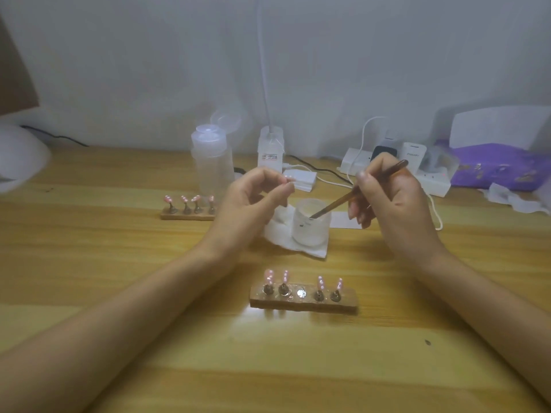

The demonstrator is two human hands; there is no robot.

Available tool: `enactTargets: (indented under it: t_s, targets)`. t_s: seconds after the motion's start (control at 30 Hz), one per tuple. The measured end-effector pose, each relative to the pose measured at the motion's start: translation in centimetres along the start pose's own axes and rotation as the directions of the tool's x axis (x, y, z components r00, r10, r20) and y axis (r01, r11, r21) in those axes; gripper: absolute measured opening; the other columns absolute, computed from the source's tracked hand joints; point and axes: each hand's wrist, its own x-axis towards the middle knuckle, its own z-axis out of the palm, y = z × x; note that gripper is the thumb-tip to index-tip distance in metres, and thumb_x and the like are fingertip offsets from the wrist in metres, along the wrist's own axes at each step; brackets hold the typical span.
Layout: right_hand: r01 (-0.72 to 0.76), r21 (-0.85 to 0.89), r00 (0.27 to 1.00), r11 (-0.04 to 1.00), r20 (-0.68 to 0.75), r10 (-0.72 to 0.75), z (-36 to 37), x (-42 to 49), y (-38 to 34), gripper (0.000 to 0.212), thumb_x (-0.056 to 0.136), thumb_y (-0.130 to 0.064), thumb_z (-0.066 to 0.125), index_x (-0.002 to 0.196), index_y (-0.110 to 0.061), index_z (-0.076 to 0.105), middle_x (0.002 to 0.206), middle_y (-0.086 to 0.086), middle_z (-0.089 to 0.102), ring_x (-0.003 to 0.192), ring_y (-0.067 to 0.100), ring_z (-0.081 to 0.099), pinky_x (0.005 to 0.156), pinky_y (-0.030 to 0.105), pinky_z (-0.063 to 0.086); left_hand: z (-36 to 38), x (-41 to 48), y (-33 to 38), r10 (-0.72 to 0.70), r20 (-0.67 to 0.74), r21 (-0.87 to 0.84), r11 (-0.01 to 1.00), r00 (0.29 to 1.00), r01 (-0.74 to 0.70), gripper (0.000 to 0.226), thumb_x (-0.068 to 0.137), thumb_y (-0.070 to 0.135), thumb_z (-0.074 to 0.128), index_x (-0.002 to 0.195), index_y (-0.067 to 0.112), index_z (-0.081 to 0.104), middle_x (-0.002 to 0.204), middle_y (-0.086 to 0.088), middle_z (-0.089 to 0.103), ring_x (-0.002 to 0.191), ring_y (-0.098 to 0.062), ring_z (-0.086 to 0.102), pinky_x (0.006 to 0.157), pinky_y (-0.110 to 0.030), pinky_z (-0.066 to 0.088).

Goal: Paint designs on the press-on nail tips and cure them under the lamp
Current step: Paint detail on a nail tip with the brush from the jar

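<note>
R hand (393, 201) pinches brush (357, 192) btwn thumb & fingers, tip down in frosted cup (311, 231) on tissue (275, 226); L hand (253, 195) fingertips pinched, can't tell on what; pink nail tips (269, 275) stand on wooden holder (304, 304) nearer the person.

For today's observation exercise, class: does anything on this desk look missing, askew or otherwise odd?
The near wooden holder has a gap: its middle spot shows only a bare shiny disc, while the other four carry pink nail tips. The left hand may be pinching the missing tip; too blurred to tell.
</note>
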Motion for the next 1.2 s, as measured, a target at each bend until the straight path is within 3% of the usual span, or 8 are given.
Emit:
enactTargets:
  t_s: [0.1,0.23,0.43,0.6,0.77,0.9,1.2]
  targets:
    - [-0.007,-0.022,0.999,1.000,0.042,0.008,0.2,0.1,0.1,0.023,0.104,-0.017,0.047,0.086,-0.003,0.046,0.059,0.006,0.063,0.053,0.025,0.056,0.047,0.028,0.048,0.0,-0.2,-0.8,0.043,0.004,0.019,0.999,0.999,-0.044,0.009,0.095,0.015,0.065,0.089,0.020,0.066,0.074,0.019,0.063,0.055,0.003,0.050,0.051,-0.008,0.038]
    - [-0.041,0.012,0.997,0.999,0.061,0.040,0.3,0.2,0.2,0.022,0.104,-0.016,0.048,0.084,-0.007,0.046,0.057,0.006,0.062,0.050,0.020,0.055,0.046,0.026,0.047,-0.4,-0.1,-1.5,0.051,-0.012,0.006,0.999,0.999,-0.051,0.007,0.092,0.013,0.069,0.087,0.017,0.067,0.058,0.025,0.059,0.043,0.001,0.040,0.046,-0.007,0.035]
    - [-0.064,0.159,0.991,0.985,-0.102,0.081,-0.4,0.2,0.9,0.023,0.104,-0.018,0.047,0.081,-0.017,0.047,0.054,0.003,0.059,0.048,0.016,0.052,0.043,0.024,0.043,-0.6,-0.2,-2.2,0.075,-0.010,0.040,0.996,0.997,-0.075,0.008,0.088,0.012,0.073,0.088,0.019,0.070,0.084,0.015,0.069,0.051,0.001,0.048,0.048,-0.009,0.038]
    - [-0.134,0.329,0.952,0.935,-0.220,0.214,-0.7,0.0,2.1,0.024,0.104,-0.017,0.046,0.080,-0.018,0.047,0.053,0.000,0.058,0.049,0.013,0.053,0.043,0.021,0.043,-0.6,-0.1,-2.4,0.091,-0.018,0.080,0.993,0.996,-0.089,0.008,0.085,0.019,0.076,0.090,0.019,0.070,0.090,0.010,0.070,0.058,0.003,0.054,0.052,-0.009,0.040]
    - [-0.191,0.473,0.910,0.860,-0.243,0.336,-0.8,-0.1,2.5,0.024,0.103,-0.017,0.048,0.079,-0.018,0.049,0.053,0.001,0.059,0.049,0.010,0.055,0.043,0.019,0.041,-0.5,-0.1,-2.7,0.061,-0.016,0.118,0.991,0.998,-0.059,0.014,0.086,0.011,0.076,0.080,0.019,0.066,0.085,0.007,0.070,0.056,0.003,0.053,0.051,-0.008,0.038]
    - [-0.219,0.515,0.886,0.829,-0.250,0.389,-0.9,0.0,2.3,0.024,0.102,-0.020,0.052,0.078,-0.017,0.053,0.054,0.001,0.061,0.048,0.009,0.053,0.044,0.017,0.041,-0.6,-0.1,-2.7,0.046,-0.013,0.163,0.986,0.999,-0.043,0.015,0.085,0.016,0.077,0.076,0.023,0.067,0.089,0.002,0.074,0.057,0.000,0.053,0.053,-0.013,0.042]
    - [-0.206,0.499,0.915,0.842,-0.206,0.346,-0.8,0.0,2.3,0.025,0.101,-0.025,0.054,0.077,-0.020,0.055,0.060,0.002,0.067,0.048,0.010,0.054,0.046,0.017,0.043,-0.5,-0.1,-2.5,0.051,0.020,0.177,0.983,0.998,-0.054,0.013,0.087,0.018,0.075,0.078,0.024,0.069,0.092,0.004,0.074,0.053,-0.007,0.050,0.051,-0.022,0.045]
